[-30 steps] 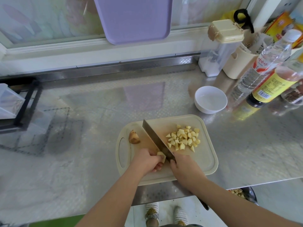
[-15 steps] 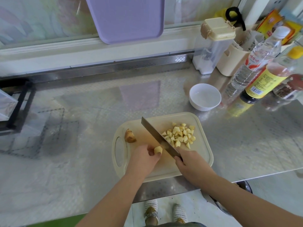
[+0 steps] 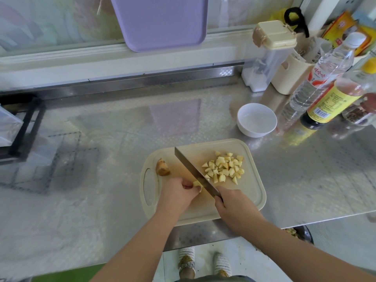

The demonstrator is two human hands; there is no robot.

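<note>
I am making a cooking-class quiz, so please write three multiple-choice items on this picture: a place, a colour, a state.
1. Where does the pile of small pale yellow diced pieces lie, relative to the long steel knife blade?
A) to its left
B) to its right, on the beige plastic cutting board
C) on the counter

2. What colour is the small round bowl beyond the board?
A) white
B) purple
C) black

3. What is the right hand doing?
A) lying flat
B) gripping the knife
C) lifting a bottle

Answers: 1 B, the pile sits right of the blade; 2 A, it is plainly white; 3 B, its fingers curl round the knife while the left hand pinches one piece.
</note>
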